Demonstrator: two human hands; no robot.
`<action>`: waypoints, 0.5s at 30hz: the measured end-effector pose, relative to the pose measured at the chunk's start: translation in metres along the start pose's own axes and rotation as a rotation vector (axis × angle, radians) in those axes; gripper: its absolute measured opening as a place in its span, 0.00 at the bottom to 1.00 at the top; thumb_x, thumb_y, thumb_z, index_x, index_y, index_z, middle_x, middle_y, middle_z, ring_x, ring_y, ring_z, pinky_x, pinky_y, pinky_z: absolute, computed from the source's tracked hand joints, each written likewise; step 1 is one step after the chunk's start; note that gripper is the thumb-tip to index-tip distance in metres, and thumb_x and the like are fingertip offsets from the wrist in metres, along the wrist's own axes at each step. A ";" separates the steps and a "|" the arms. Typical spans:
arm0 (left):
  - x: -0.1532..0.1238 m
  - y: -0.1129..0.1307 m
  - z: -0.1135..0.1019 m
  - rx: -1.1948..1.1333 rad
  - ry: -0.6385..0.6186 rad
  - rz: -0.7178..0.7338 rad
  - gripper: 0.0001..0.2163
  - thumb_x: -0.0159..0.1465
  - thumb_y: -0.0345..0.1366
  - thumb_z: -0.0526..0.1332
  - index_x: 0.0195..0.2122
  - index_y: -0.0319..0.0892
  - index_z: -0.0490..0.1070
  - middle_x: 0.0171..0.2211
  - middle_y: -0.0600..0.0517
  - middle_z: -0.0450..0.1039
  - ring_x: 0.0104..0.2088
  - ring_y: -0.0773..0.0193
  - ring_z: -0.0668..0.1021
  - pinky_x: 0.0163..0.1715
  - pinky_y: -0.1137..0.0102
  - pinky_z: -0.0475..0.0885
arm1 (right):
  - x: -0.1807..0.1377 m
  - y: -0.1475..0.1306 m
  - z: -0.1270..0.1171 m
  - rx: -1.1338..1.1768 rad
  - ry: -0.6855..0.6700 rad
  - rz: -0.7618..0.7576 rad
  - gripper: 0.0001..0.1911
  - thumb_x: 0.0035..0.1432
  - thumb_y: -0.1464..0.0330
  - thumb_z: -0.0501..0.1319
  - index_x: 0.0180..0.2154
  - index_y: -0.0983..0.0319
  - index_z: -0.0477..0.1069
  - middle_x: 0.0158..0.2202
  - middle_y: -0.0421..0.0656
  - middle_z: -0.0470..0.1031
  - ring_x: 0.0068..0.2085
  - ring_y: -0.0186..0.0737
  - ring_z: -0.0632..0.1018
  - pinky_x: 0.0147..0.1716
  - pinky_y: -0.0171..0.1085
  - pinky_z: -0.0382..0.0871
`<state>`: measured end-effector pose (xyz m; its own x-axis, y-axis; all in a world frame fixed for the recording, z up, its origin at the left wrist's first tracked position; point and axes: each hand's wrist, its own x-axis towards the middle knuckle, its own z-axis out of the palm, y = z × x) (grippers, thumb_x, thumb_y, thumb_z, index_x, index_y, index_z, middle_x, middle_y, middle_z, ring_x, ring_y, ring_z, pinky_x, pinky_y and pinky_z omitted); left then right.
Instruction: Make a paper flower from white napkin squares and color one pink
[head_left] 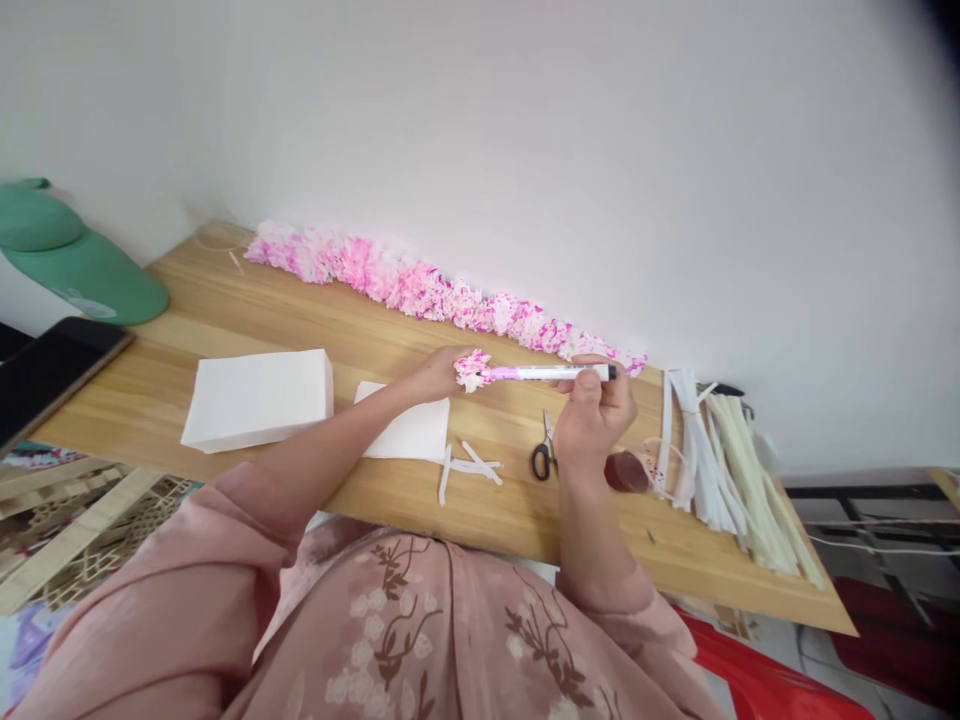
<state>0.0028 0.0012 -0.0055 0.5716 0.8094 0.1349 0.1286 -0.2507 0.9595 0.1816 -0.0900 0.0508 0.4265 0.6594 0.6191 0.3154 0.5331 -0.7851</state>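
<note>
In my left hand (441, 374) is a small pink-and-white paper flower (472, 370), gripped at its base with the fingers closed. My right hand (596, 415) is closed around a white marker (551, 373) with a black end, held level and pointing left. The marker's pink end meets the flower's right side. Below the left hand lies a stack of white paper squares (401, 425). Several short white strips (471, 466) rest near it. Black-handled scissors (542, 455) lie just left of my right wrist.
A row of pink-and-white paper flowers (405, 285) runs along the wall. A thick white paper block (259, 400), a phone (60, 370) and a green bottle (82, 260) are at left. Bundles of white strips (701, 460) and cream strips (757, 485), plus a dark red round object (626, 472), lie right.
</note>
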 end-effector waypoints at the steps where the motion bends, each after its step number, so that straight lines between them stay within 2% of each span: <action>1: 0.000 -0.001 0.000 0.000 -0.002 -0.005 0.08 0.50 0.34 0.63 0.25 0.42 0.63 0.30 0.52 0.72 0.34 0.62 0.74 0.37 0.69 0.67 | 0.000 0.000 0.000 -0.008 -0.003 0.006 0.14 0.60 0.55 0.63 0.36 0.60 0.74 0.22 0.34 0.69 0.24 0.32 0.73 0.27 0.34 0.69; 9: 0.001 -0.001 0.000 0.010 -0.008 -0.011 0.08 0.50 0.35 0.64 0.26 0.42 0.64 0.29 0.52 0.71 0.32 0.64 0.73 0.34 0.71 0.66 | -0.001 -0.002 0.001 -0.047 -0.038 0.008 0.13 0.59 0.56 0.64 0.36 0.60 0.74 0.22 0.35 0.70 0.24 0.32 0.73 0.26 0.33 0.68; 15: 0.000 0.006 0.000 0.034 -0.008 -0.014 0.11 0.53 0.41 0.64 0.25 0.42 0.62 0.25 0.54 0.66 0.28 0.66 0.67 0.29 0.71 0.60 | 0.000 0.000 -0.003 0.002 0.034 0.023 0.16 0.59 0.54 0.63 0.37 0.60 0.73 0.21 0.34 0.69 0.24 0.33 0.74 0.28 0.35 0.70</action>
<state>0.0039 -0.0003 0.0005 0.5757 0.8088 0.1198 0.1635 -0.2575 0.9523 0.1840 -0.0921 0.0507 0.4619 0.6530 0.6002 0.3035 0.5195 -0.7987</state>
